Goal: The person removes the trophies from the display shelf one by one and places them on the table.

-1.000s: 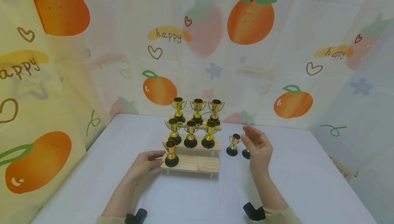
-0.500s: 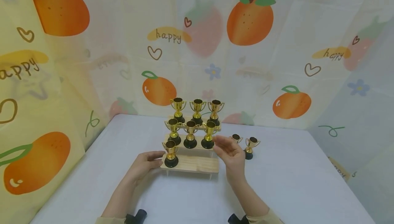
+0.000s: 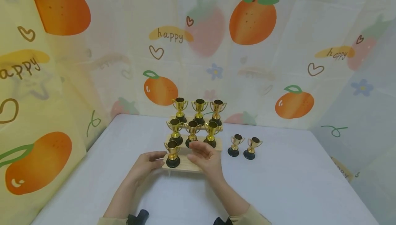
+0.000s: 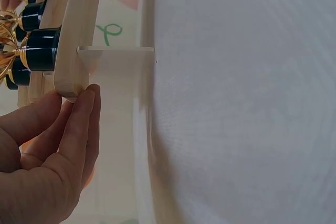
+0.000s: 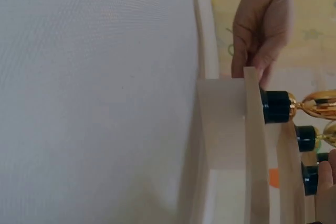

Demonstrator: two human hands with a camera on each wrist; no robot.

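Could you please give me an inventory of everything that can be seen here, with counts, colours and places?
Table: one, white, under everything
Stand: one, three-tiered, pale wood, on the table
Back-tier trophies: three, gold with black bases, in a row
Middle-tier trophies: three, gold with black bases, in a row
Front-tier trophy: one, gold with black base, left end
Table trophies: two, gold with black bases, right of the stand
Backdrop: sheet count unclear, cream with fruit prints, around the table
Sleeves: two, beige, bottom edge
Wrist devices: two, black, at the wrists
Left hand: one, bare, pinching the front tier's left end
Right hand: one, bare, over the front tier, visibly holding nothing
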